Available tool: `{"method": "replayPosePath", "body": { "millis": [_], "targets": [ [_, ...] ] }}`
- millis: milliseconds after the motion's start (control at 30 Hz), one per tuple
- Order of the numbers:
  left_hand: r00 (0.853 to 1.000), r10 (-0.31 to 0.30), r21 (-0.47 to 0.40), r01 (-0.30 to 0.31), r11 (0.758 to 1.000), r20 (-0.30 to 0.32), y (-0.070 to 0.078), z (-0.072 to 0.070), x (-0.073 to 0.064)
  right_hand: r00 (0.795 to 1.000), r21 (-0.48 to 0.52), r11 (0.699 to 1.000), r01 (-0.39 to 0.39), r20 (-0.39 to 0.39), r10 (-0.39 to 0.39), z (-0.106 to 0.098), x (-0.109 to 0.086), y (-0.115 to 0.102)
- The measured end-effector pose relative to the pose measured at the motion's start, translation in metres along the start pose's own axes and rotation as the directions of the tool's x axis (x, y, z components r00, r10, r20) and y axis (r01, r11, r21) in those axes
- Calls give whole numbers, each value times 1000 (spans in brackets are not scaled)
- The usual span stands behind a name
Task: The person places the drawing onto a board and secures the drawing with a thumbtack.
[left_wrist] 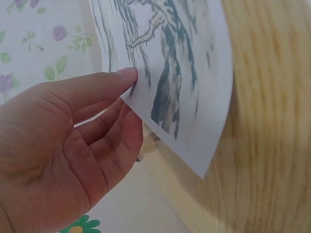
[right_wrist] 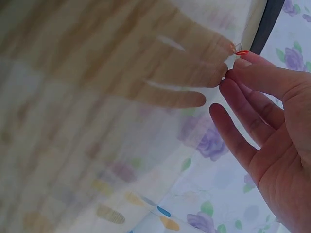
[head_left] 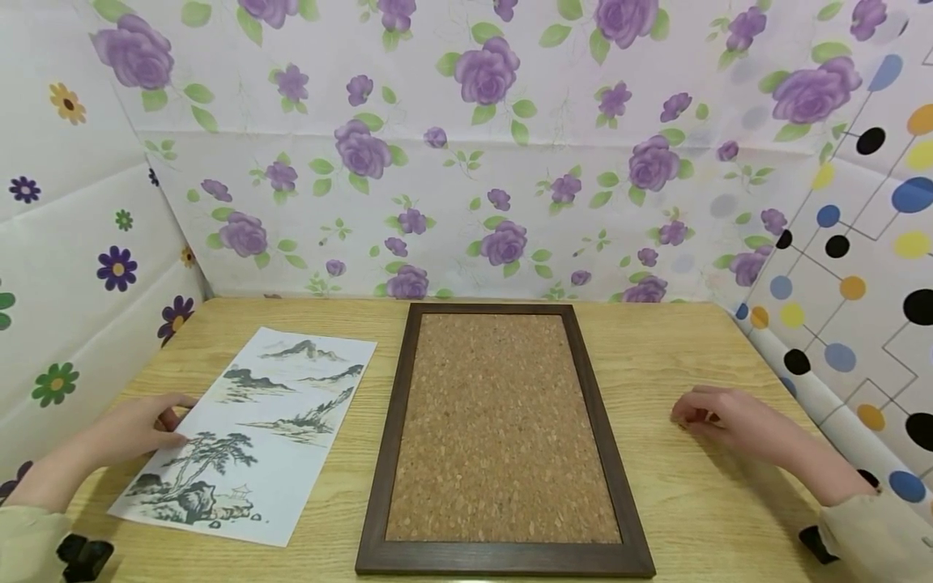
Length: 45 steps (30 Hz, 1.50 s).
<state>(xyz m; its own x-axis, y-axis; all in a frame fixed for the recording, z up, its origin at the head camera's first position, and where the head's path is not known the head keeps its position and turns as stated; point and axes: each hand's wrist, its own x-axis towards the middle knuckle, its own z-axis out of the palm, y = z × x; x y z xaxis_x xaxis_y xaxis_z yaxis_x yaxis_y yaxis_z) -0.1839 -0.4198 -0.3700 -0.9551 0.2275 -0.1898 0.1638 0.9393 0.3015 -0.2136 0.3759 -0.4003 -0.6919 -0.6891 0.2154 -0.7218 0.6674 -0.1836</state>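
In the head view, a sheet of paper (head_left: 291, 437) printed with an ink landscape of mountains, pines and rocks lies on the left of the table. My left hand (head_left: 142, 425) pinches its left edge between thumb and fingers; in the left wrist view the paper's corner (left_wrist: 189, 145) curves up off the table. A dark-framed cork board (head_left: 503, 429) lies flat to the right of the sheet. Right of the board, my right hand (head_left: 722, 417) is low over the tabletop. Its thumb and forefinger pinch a small red pin-like thing (right_wrist: 242, 52), too small to tell exactly.
The glossy wood-grain table (head_left: 641, 348) reflects the right hand. A wall cloth with purple roses (head_left: 488, 73) stands behind the table. Patterned cloths, one with daisies (head_left: 117, 267) and one with coloured dots (head_left: 838, 356), close off the left and right sides.
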Motion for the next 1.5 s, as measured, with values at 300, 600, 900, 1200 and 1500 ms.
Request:
{"method": "replayPosePath", "body": {
  "millis": [300,600,900,1200,1500],
  "targets": [
    [999,7,-113,-2,994,50,-4,-3,-2,1000,23,999,25,14,-25,-1,0,-1],
    [993,57,-268,-27,963,105,-11,-5,-5,999,38,998,41,2,-41,-1,2,-1],
    [995,12,-307,18,952,96,-11,-7,-4,1000,18,1000,26,-9,-26,-2,0,1],
    [996,85,-387,-63,920,40,-14,-5,0,999,11,999,39,-20,-39,-2,-4,0],
    [994,104,-493,-102,864,-25,-22,-7,-2,999,-2,999,33,-19,-33,-3,-3,-3]
  ]
}}
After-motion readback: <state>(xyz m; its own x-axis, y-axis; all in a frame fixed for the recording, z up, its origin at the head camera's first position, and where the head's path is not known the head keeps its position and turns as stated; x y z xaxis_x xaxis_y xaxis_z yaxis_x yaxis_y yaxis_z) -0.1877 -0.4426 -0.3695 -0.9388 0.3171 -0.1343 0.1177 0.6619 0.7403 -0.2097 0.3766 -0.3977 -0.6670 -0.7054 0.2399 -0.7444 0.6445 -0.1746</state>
